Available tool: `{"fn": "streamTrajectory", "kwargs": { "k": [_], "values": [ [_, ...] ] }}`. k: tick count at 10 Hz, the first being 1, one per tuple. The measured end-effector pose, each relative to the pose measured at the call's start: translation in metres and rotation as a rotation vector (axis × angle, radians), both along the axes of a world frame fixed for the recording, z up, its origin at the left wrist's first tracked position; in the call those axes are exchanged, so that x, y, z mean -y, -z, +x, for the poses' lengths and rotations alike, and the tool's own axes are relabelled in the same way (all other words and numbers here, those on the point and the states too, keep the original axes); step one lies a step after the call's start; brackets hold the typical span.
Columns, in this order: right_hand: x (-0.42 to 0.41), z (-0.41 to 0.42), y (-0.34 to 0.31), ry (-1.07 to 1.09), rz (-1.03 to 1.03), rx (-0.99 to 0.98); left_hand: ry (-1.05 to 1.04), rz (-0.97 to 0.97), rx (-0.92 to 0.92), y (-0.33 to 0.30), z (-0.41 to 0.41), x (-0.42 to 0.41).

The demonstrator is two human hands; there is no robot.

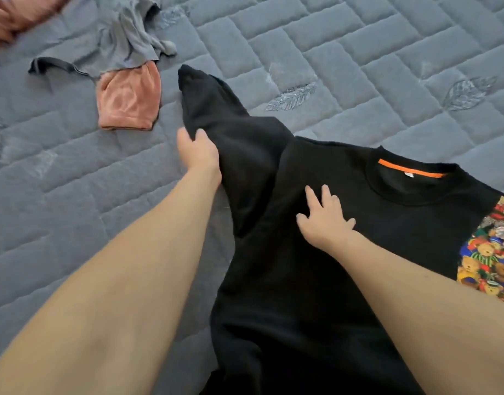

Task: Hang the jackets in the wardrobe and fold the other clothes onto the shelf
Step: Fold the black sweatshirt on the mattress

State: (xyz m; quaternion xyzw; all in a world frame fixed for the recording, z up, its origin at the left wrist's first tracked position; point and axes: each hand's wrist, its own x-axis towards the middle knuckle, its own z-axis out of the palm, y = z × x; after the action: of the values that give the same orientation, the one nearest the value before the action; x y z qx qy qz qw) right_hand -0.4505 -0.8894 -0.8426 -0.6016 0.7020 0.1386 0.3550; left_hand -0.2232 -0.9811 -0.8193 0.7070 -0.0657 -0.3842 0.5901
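Black knit sweatshirt had orange neck tape, teddy-bear print sleeve; grey quilted bed; salmon-pink cloth; grey garment.

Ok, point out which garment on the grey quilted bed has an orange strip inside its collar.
The black sweatshirt under both hands; the crumpled grey garment and salmon-pink garment show none.
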Motion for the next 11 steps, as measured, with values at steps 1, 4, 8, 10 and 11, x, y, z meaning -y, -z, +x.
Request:
{"fn": "streamTrajectory", "kwargs": {
  "k": [1,4,8,10,11],
  "values": [
    [0.007,-0.007,0.006,-0.057,0.003,-0.002,-0.503,-0.183,-0.045,-0.001,0.062,0.006],
    [0.039,-0.16,0.0,0.165,-0.313,-0.191,0.813,0.213,1.181,0.007,-0.078,-0.009],
    [0.078,-0.271,0.006,0.044,-0.387,-0.368,1.241,-0.014,1.354,0.021,-0.229,0.055],
    [0.084,-0.289,-0.008,-0.13,-0.488,-0.343,1.541,0.176,1.454,0.016,-0.249,0.059],
    [0.074,-0.293,-0.013,-0.23,-0.707,-0.305,1.507,-0.156,1.656,0.012,-0.259,0.053]
  ]
}}
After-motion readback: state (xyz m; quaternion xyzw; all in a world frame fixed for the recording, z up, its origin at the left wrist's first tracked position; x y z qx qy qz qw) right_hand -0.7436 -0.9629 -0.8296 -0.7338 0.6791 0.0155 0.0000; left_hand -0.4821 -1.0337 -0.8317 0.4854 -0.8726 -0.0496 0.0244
